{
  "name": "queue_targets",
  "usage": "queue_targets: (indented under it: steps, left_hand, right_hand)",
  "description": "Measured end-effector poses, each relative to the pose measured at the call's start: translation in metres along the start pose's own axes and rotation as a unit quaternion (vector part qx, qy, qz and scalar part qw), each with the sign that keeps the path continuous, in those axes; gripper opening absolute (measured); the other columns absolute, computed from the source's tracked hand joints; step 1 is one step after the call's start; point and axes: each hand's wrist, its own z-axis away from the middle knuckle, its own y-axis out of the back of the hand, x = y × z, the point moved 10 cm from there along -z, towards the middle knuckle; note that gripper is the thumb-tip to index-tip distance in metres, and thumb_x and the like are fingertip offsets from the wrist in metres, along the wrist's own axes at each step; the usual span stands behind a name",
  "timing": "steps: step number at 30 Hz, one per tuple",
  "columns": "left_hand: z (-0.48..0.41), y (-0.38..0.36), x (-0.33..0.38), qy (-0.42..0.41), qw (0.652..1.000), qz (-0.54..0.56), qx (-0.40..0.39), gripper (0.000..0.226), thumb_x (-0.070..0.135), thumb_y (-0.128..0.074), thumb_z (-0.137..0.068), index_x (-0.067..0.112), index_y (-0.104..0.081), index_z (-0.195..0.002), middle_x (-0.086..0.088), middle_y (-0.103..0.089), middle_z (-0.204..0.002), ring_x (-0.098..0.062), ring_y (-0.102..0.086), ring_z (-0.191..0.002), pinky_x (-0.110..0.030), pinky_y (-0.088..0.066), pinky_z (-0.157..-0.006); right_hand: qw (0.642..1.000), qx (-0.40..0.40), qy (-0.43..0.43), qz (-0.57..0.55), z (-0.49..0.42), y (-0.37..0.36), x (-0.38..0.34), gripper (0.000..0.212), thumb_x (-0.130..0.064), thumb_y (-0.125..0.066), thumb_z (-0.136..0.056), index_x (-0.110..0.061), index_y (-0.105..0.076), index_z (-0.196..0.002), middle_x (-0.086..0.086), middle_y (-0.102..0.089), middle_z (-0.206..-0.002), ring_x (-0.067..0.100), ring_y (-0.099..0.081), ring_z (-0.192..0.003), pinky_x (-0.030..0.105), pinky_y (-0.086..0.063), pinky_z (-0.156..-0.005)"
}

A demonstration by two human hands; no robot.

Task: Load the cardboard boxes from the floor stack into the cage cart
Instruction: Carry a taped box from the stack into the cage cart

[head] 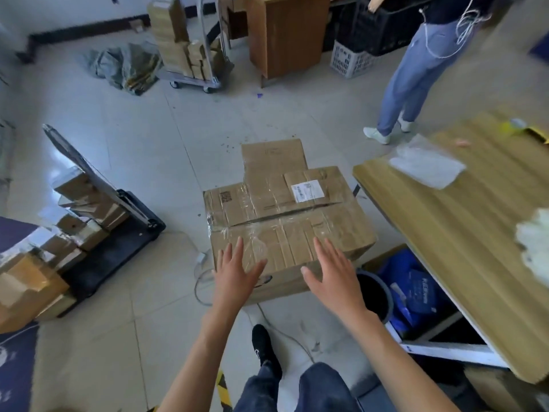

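Observation:
A large taped cardboard box (285, 221) with a white label stands on the floor in the middle of the view. A smaller box (273, 154) lies behind it. My left hand (237, 273) hovers over the big box's near left corner, fingers spread, holding nothing. My right hand (334, 275) hovers over its near right edge, also spread and empty. A black cart (118, 248) at the left carries several small cardboard boxes (86, 209). Whether either palm touches the box I cannot tell.
A wooden table (463, 233) stands at the right, a dark bin (375, 292) and blue bag (416, 289) under it. A cable (202, 281) trails on the floor. Another person's legs (407, 81) stand at the back right. A trolley with boxes (190, 55) stands far back.

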Motion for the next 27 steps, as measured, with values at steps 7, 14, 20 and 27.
queue_targets:
  steps: [7, 14, 20, 27]
  left_hand:
    - [-0.08, -0.019, -0.047, 0.104, 0.992, -0.042, -0.054, 0.095, 0.055, -0.068, -0.087, 0.022, -0.017, -0.16, -0.016, -0.018, -0.165, -0.032, -0.012, -0.152, -0.053, -0.021, -0.119]
    - [-0.121, -0.048, -0.092, 0.224, 0.973, 0.03, -0.038, 0.125, 0.047, -0.083, -0.075, 0.008, 0.001, -0.159, -0.021, -0.006, -0.165, -0.038, -0.011, -0.151, -0.05, -0.018, -0.122]
    - [-0.138, -0.048, -0.118, 0.277, 0.957, 0.082, 0.037, 0.122, 0.034, -0.091, -0.067, 0.007, -0.013, -0.156, -0.02, -0.029, -0.155, -0.038, -0.033, -0.141, -0.053, -0.031, -0.116]
    - [-0.148, -0.058, -0.133, 0.329, 0.906, 0.262, 0.051, 0.072, 0.007, -0.092, -0.062, 0.015, -0.046, -0.116, -0.002, -0.059, -0.108, -0.031, -0.062, -0.111, -0.028, -0.056, -0.07]
  right_hand:
    - [0.999, -0.012, -0.046, 0.007, -0.071, -0.002, 0.056, 0.079, -0.058, -0.042, -0.099, -0.029, -0.003, -0.161, 0.002, -0.003, -0.169, 0.024, -0.007, -0.154, 0.045, -0.017, -0.123]
    - [0.994, -0.035, -0.102, 0.032, -0.169, -0.012, 0.151, 0.088, -0.061, -0.048, -0.094, -0.02, -0.007, -0.161, 0.01, -0.014, -0.167, 0.029, -0.018, -0.152, 0.049, -0.024, -0.12]
    - [0.974, -0.081, -0.207, -0.038, -0.224, -0.022, 0.234, 0.123, -0.067, -0.07, -0.078, -0.014, 0.006, -0.159, 0.018, -0.004, -0.166, 0.036, -0.01, -0.152, 0.053, -0.021, -0.119]
    - [0.964, -0.1, -0.235, -0.076, -0.247, -0.031, 0.253, 0.133, -0.068, -0.079, -0.066, -0.02, 0.002, -0.159, 0.015, -0.023, -0.162, 0.035, -0.032, -0.145, 0.053, -0.041, -0.107]
